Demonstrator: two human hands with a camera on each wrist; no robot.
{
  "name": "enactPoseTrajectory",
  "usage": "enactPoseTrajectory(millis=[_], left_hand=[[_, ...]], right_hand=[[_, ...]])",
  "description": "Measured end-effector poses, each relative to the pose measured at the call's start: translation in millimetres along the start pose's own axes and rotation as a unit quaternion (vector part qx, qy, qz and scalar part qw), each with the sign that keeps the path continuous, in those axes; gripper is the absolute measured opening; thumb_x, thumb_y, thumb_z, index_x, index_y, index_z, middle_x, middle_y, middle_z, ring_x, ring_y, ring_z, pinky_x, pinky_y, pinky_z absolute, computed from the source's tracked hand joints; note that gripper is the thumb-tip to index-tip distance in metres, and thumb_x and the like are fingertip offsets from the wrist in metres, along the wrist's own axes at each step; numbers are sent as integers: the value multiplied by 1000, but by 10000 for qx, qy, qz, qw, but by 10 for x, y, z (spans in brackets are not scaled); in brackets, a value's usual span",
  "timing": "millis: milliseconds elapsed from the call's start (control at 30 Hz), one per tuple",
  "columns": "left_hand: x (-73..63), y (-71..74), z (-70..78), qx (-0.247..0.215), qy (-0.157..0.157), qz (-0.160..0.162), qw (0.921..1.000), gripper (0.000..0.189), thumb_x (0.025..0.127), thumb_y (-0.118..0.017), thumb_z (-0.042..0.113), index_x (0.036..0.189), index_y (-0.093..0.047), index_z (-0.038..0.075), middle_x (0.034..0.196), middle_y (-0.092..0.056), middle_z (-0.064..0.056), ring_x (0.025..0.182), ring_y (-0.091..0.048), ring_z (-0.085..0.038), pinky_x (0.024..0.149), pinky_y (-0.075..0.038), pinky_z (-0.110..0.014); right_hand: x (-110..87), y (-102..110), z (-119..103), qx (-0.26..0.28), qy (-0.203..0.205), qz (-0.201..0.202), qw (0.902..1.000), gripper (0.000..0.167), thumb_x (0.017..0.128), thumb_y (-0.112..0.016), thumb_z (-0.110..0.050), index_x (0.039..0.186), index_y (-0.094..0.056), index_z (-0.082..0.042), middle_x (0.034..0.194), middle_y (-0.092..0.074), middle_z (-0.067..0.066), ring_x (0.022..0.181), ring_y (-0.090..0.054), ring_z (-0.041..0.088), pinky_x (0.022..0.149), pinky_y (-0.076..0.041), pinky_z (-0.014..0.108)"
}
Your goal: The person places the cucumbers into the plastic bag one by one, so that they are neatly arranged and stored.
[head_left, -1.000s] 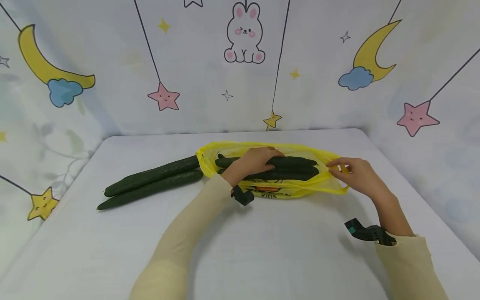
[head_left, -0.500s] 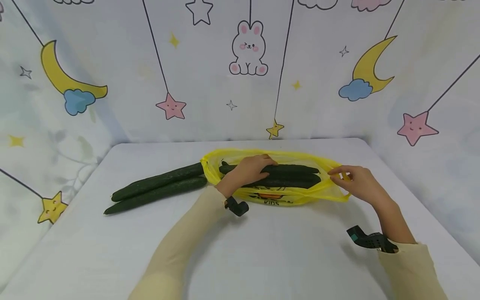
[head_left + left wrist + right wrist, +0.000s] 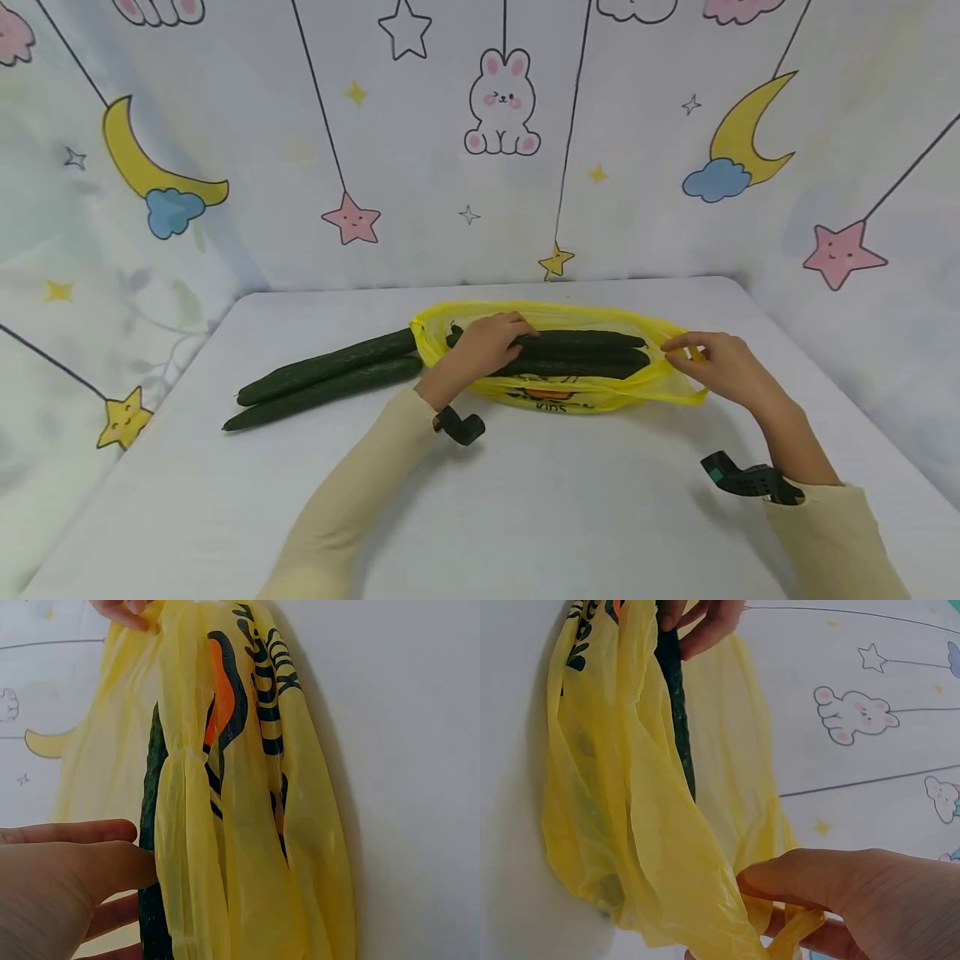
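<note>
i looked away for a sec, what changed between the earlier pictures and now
The left hand has moved leftward, toward the person's left, over the cucumbers in the yellow bag. Whether it let go of anything is unclear. The right hand still pinches the bag's right end; the bagged cucumbers and the two loose cucumbers stayed put.

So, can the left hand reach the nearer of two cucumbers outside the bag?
Probably yes: this cucumber lies uncovered on the table, left of the yellow bag. The left hand is close, but would first have to leave the bag's opening.
</note>
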State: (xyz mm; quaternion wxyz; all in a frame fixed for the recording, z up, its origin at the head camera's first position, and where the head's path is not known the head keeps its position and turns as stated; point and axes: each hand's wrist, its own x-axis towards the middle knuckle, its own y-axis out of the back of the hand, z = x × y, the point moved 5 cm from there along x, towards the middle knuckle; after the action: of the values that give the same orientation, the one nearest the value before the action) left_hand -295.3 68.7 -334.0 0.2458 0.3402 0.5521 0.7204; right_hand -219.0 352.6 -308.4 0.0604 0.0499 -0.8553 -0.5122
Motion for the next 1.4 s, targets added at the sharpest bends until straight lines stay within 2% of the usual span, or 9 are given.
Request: enactPoseTrajectory(millis=[167, 300, 467, 600, 767, 1000, 1167, 1400], left_hand=[[-59, 30, -42, 116, 13, 123, 9999, 31, 92, -69, 11, 122, -67, 15, 123, -64, -6, 102, -66, -22, 80, -55, -32], [-100, 39, -76, 125, 84, 105, 9998, 29, 92, -68, 12, 121, -68, 15, 122, -64, -6, 102, -65, -22, 79, -55, -32], [-190, 73, -110, 61, 167, 189, 9997, 26, 93, -68, 14, 119, -69, 15, 120, -65, -6, 96, -66, -23, 73, -55, -34], [-259, 108, -119, 9, 132, 385, 9992, 24, 93, -67, 16, 117, -70, 14, 117, -66, -6, 91, -65, -22, 71, -54, -33], [-338, 169, -107, -2, 39, 710, 9975, 22, 93, -67, 17, 115, -71, 14, 114, -67, -5, 88, -66, -20, 73, -54, -33], [-482, 236, -62, 93, -74, 1120, 9936, 21, 91, -69, 15, 112, -72, 12, 109, -69, -5, 82, -66, -19, 64, -52, -30], [-566, 286, -43, 238, -105, 1232, 9920, 22, 91, -69, 17, 113, -72, 13, 110, -69, -5, 92, -67, -20, 72, -55, -32], [-685, 393, -34, 280, -263, 1524, 9876, 22, 88, -71, 13, 110, -73, 12, 107, -70, -5, 86, -67, -20, 72, -54, -32]], right_hand=[[-13, -1, 41, -31, 15, 24, 10000, 31, 96, -62, -20, 116, -67, 4, 117, -59, 31, 85, -49, 32, 59, -42, 30], [-33, -13, 53, -30, 1, 52, 10000, 31, 96, -62, -19, 116, -67, 4, 110, -61, 28, 80, -48, 28, 54, -40, 27], [-25, -20, 47, -58, 27, 41, 10000, 31, 96, -63, -19, 115, -67, 4, 104, -62, 24, 76, -46, 24, 53, -38, 27], [-13, -4, 37, -119, 57, 37, 9999, 31, 96, -63, -19, 115, -67, 4, 101, -62, 23, 72, -46, 23, 52, -36, 28], [-8, 15, 23, -132, 87, 86, 9998, 31, 96, -63, -20, 115, -67, 3, 106, -62, 26, 79, -47, 27, 56, -38, 30], [13, -11, 1, -105, 47, 20, 9999, 32, 97, -63, -22, 116, -67, 4, 111, -61, 29, 84, -48, 31, 60, -42, 32], [18, -5, 4, -162, 34, -36, 9999, 33, 97, -62, -23, 116, -66, 4, 111, -60, 30, 83, -48, 31, 59, -41, 31], [28, 13, 13, -177, 82, -15, 9998, 33, 97, -62, -23, 116, -67, 4, 105, -61, 27, 81, -47, 29, 55, -39, 29]])
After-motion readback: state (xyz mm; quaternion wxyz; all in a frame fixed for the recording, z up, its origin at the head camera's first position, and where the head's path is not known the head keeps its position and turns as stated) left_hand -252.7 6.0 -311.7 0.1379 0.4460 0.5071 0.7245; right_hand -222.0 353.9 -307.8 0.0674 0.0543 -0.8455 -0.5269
